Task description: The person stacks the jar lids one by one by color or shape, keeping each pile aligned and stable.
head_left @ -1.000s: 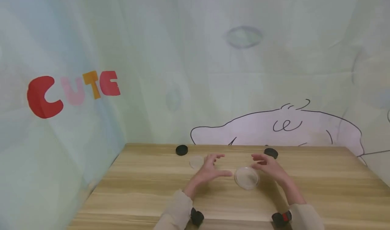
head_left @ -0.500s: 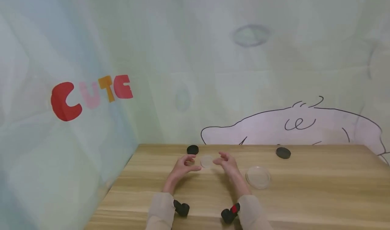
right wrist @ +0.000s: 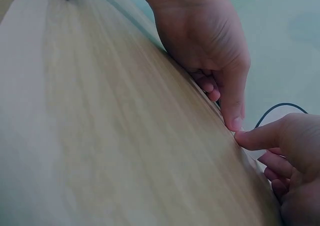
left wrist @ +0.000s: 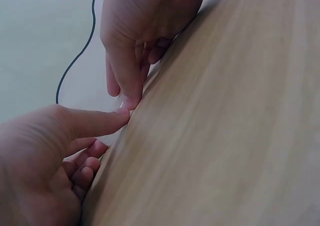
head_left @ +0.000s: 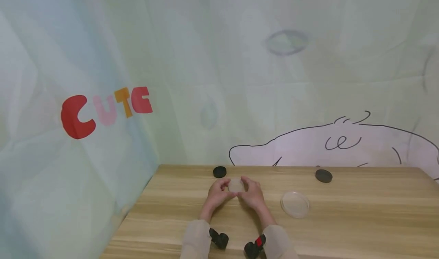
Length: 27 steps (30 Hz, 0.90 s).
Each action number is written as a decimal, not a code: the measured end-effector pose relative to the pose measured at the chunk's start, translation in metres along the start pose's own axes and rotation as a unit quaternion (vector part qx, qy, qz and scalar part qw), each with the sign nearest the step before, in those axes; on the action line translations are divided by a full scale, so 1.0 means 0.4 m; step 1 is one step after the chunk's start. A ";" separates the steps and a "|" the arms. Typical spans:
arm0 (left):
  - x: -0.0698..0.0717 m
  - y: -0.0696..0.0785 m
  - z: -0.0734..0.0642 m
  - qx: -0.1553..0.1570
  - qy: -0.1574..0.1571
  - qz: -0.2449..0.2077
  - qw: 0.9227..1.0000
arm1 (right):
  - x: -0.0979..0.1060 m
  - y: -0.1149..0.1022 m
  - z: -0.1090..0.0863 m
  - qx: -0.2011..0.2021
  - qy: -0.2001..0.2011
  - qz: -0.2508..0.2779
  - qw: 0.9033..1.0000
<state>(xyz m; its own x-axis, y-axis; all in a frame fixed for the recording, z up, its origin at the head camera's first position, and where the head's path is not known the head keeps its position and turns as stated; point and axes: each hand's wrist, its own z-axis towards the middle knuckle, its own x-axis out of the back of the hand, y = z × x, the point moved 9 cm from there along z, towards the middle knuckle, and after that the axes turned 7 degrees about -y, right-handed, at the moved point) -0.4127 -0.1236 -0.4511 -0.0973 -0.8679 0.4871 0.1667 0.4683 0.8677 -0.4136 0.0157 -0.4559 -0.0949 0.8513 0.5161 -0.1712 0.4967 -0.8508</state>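
A small clear round dish (head_left: 236, 185) lies on the wooden table (head_left: 356, 221), between my two hands in the head view. From its left side my left hand (head_left: 217, 195) holds the rim with curled fingers and thumb. My right hand (head_left: 253, 195) does the same from the right. At the near edge both thumbs meet tip to tip, as the left wrist view shows with the left hand (left wrist: 40, 156) and right hand (left wrist: 145, 21). The dish is mostly hidden by fingers in both wrist views. To the right sits a larger clear round dish (head_left: 295, 205), untouched.
One black disc (head_left: 219, 172) lies behind my left hand, near the table's back edge. Another black disc (head_left: 324, 176) lies at the back right. A printed cloth (head_left: 192, 60) hangs behind and along the left of the table.
Both hands have left the larger dish and moved left to the small one. In the last half second they have closed in on its rim. The head view has turned right, then left slightly.
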 end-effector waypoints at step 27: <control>-0.225 0.316 -0.027 -0.111 -0.108 -0.043 0.987 | 0.379 -0.017 -0.163 0.088 -0.149 -0.035 0.984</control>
<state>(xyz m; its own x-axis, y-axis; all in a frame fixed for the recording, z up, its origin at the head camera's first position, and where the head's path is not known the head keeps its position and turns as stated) -0.3724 0.0119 -0.3864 -0.3225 -0.8362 0.4436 0.3569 0.3266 0.8752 -0.3628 0.1526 -0.3783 -0.3567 0.7151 0.6012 -0.3529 0.4927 -0.7954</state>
